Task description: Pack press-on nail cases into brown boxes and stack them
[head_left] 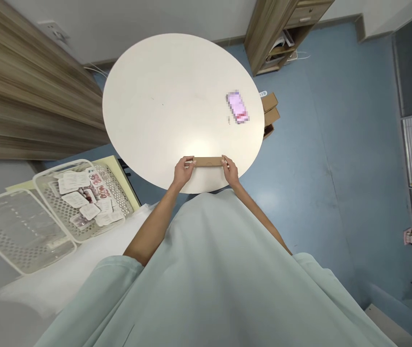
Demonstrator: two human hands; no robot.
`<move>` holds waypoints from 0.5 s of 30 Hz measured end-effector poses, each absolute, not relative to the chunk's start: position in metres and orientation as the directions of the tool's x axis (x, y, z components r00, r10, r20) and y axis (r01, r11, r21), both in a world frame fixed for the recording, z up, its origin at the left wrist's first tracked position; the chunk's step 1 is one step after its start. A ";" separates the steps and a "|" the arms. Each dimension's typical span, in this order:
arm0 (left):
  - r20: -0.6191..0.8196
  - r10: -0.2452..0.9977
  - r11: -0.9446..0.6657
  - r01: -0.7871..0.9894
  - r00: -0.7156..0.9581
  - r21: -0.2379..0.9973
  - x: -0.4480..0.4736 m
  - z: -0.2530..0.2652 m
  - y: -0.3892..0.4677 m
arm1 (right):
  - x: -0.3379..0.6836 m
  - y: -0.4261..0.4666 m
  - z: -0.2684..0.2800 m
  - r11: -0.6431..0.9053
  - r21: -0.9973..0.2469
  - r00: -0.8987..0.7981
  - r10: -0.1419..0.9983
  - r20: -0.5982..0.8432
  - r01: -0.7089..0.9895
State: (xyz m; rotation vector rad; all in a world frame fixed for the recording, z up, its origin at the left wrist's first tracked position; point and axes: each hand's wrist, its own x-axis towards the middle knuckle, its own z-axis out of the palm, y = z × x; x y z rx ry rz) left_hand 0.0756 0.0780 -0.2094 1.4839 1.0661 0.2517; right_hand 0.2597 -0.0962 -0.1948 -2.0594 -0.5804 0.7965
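I have both hands on a flat brown cardboard piece (208, 162) that lies at the 6 o'clock edge of the round white tabletop (162, 106), right in front of me. My left hand (183, 171) pinches its left end, fingers (189, 160) curled over the top edge and clenched on the card. My right hand (230, 170) grips the right end the same way, fingers closed on it. The card sits flat, its long side running left to right between the two hands.

At about 2 o'clock on the tabletop lies a small pink object (237, 106), blurred, well apart from the card. Beyond the tabletop's rim at 3 o'clock, a few brown cardboard boxes (270, 109) sit on the blue floor (336, 159). At my 9 o'clock, two white perforated baskets stand side by side: the nearer-to-table basket (83, 197) holds small sealed packets (83, 193), while the outer basket (14, 231) shows nothing I can make out.
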 end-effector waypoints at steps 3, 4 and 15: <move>-0.409 0.731 0.141 0.465 0.546 0.874 0.079 -0.208 0.078 | 0.260 -0.097 -0.193 -0.555 -0.826 0.690 0.635 -0.348 0.094; -0.408 0.732 0.140 0.466 0.545 0.874 0.079 -0.207 0.077 | 0.261 -0.097 -0.192 -0.559 -0.825 0.691 0.628 -0.357 0.083; -0.473 0.758 0.242 0.481 0.449 0.843 0.058 -0.196 0.047 | 0.255 -0.124 -0.190 -0.566 -0.823 0.644 0.615 -0.455 -0.041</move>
